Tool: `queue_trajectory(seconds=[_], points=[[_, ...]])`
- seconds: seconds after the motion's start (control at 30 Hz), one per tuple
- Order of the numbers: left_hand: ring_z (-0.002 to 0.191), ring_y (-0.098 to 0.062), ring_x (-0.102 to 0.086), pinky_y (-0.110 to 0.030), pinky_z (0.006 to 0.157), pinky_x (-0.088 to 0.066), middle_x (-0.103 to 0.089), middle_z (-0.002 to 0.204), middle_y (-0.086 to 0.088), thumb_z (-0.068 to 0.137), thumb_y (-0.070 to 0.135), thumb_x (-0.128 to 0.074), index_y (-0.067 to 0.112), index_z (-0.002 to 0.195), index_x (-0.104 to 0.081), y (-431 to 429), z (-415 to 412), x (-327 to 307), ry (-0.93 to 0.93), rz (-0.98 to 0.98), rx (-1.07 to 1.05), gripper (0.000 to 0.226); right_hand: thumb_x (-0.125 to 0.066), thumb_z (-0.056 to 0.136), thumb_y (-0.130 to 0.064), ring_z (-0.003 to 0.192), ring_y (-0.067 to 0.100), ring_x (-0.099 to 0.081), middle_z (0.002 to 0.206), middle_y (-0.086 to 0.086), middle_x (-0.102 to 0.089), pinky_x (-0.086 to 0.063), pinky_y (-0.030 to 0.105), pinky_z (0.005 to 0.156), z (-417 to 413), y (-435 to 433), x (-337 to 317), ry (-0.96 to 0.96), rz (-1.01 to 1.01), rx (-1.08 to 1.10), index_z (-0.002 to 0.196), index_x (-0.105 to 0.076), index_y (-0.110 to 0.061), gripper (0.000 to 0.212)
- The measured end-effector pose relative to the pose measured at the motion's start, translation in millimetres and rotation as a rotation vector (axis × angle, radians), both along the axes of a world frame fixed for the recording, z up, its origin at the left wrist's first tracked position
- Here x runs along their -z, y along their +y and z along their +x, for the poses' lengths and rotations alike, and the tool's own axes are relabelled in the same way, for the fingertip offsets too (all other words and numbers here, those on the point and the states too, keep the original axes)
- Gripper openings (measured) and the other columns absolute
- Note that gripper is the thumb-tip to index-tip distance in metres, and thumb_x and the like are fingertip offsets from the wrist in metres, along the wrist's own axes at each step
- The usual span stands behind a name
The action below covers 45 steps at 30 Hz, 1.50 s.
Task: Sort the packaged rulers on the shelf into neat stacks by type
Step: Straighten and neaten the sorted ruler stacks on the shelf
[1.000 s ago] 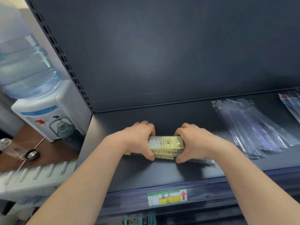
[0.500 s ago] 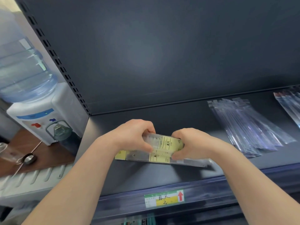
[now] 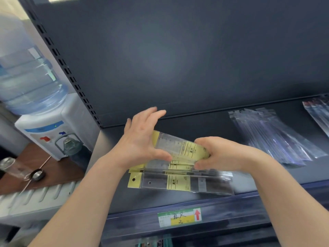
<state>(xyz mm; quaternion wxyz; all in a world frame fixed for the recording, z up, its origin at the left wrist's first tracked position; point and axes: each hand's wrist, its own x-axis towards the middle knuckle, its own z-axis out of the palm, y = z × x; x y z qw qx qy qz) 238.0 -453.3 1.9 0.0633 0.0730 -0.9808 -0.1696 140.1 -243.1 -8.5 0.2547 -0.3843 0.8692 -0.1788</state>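
Note:
A bundle of yellow-labelled packaged rulers (image 3: 179,152) is tilted up above the dark shelf (image 3: 178,198). My right hand (image 3: 219,154) grips its right part. My left hand (image 3: 140,141) presses against its left end, thumb underneath and fingers spread upward. One more yellow-labelled ruler (image 3: 179,182) lies flat on the shelf just below the bundle. A stack of clear-packaged rulers (image 3: 274,136) lies to the right on the same shelf.
Another pile of packets (image 3: 318,111) sits at the far right edge. A price label (image 3: 179,217) with a red arrow is on the shelf's front rail. A water dispenser (image 3: 44,122) stands to the left of the shelf upright.
The bundle has been lifted and tilted up from the shelf. My left hand has opened its fingers against the bundle's left end. One ruler now lies apart, flat on the shelf.

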Motion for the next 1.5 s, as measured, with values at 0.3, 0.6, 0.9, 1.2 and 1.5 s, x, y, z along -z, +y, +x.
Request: queue_trajectory(seconds=[0.3, 0.6, 0.9, 1.2, 1.5], points=[[0.081, -0.001, -0.05, -0.027, 0.072, -0.043, -0.057, 0.086, 0.02, 0.054, 0.045, -0.09, 0.033, 0.084, -0.057, -6, 18, 14, 0.137, 0.181, -0.042, 0.046, -0.07, 0.081, -0.026, 0.07, 0.006, -0.069, 0.083, -0.007, -0.073, -0.057, 0.04, 0.076, 6, -3, 6, -0.072, -0.087, 0.17, 0.097, -0.056, -0.028, 0.022], [0.09, -0.007, -0.058, -0.032, 0.079, -0.052, -0.062, 0.095, 0.016, 0.063, 0.047, -0.086, 0.031, 0.1, -0.062, 20, 28, 25, -0.408, -0.085, 0.107, 0.047, -0.058, 0.092, -0.028, 0.077, 0.006, -0.069, 0.087, -0.009, -0.072, -0.055, 0.041, 0.083, 15, -17, 17, -0.094, -0.078, 0.195, 0.1, -0.052, -0.032, 0.012], [0.074, -0.011, -0.056, -0.027, 0.061, -0.039, -0.059, 0.071, 0.013, 0.074, 0.035, -0.078, 0.024, 0.073, -0.06, 16, 30, 18, -0.289, -0.101, 0.126, 0.021, -0.053, 0.093, -0.012, 0.091, 0.014, -0.066, 0.104, -0.004, -0.066, -0.054, 0.037, 0.084, 16, -16, -5, -0.163, -0.006, 0.062, 0.111, -0.052, -0.023, 0.022], [0.092, -0.011, -0.057, -0.034, 0.082, -0.045, -0.065, 0.089, 0.014, 0.09, 0.035, -0.063, 0.03, 0.089, -0.064, 6, 4, -1, -0.01, -0.161, 0.084, 0.005, -0.042, 0.1, -0.037, 0.105, 0.016, -0.062, 0.111, 0.0, -0.067, -0.045, 0.034, 0.097, 11, -21, -12, -0.285, -0.04, 0.002, 0.114, -0.059, -0.022, 0.027], [0.103, -0.013, -0.05, -0.03, 0.08, -0.039, -0.054, 0.111, 0.01, 0.077, 0.045, -0.076, 0.026, 0.106, -0.05, 4, -16, 7, 0.11, 0.033, -0.25, 0.043, -0.053, 0.095, -0.018, 0.075, 0.01, -0.071, 0.093, -0.006, -0.071, -0.054, 0.037, 0.083, -14, 0, 0, -0.151, -0.174, 0.242, 0.113, -0.051, -0.024, 0.019]])
